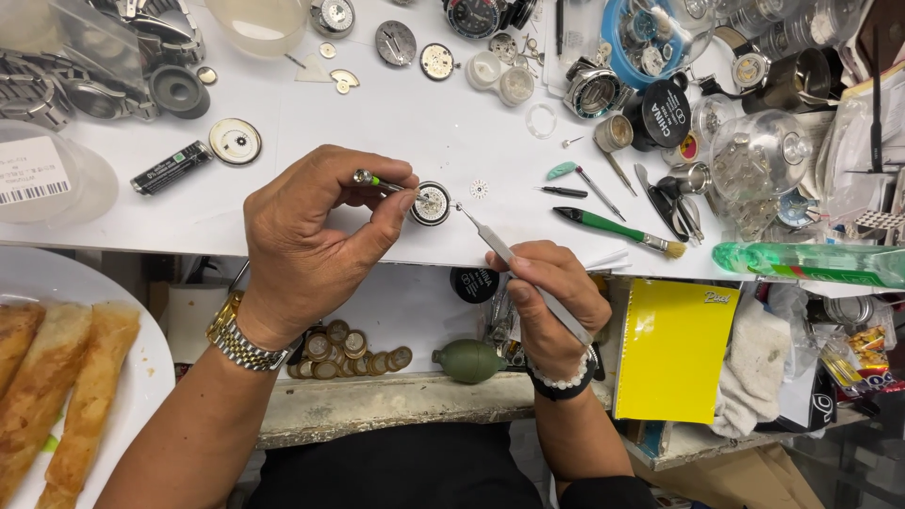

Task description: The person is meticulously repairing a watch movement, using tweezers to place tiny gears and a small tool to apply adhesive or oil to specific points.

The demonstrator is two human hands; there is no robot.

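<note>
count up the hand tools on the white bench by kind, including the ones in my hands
Screwdriver, green-collared, in the left hand: 1
Tweezers, in the right hand: 1
Green-handled brush: 1
Thin black-handled tool: 1
Thin teal-capped tool: 1
Total: 5, counting only those lying clear; the cluttered pile at right may hide more.
</note>
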